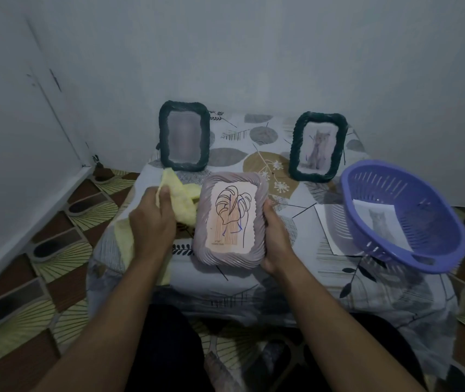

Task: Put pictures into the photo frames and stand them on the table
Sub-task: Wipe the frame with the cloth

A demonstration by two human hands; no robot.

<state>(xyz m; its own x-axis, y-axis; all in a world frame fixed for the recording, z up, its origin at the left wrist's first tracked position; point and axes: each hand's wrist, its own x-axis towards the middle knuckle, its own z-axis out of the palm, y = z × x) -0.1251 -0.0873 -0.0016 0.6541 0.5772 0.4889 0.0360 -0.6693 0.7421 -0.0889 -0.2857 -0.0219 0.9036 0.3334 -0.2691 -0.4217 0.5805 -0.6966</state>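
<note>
A pink frame [205, 193] with a leaf drawing in it is held face up over the table's front middle. My right hand [275, 236] grips its right edge. My left hand [152, 219] holds a yellow cloth [181, 202] just left of the frame. Two dark green frames stand at the back: the left one [183, 135] shows a blurred picture, the right one [318, 147] shows a grey cat.
A purple plastic basket [412, 222] sits tilted at the right with a cat picture [381, 222] inside it and a sheet of paper [328, 230] under it. The small table [253, 284] has a leaf-patterned cover. Walls close in behind and at the left.
</note>
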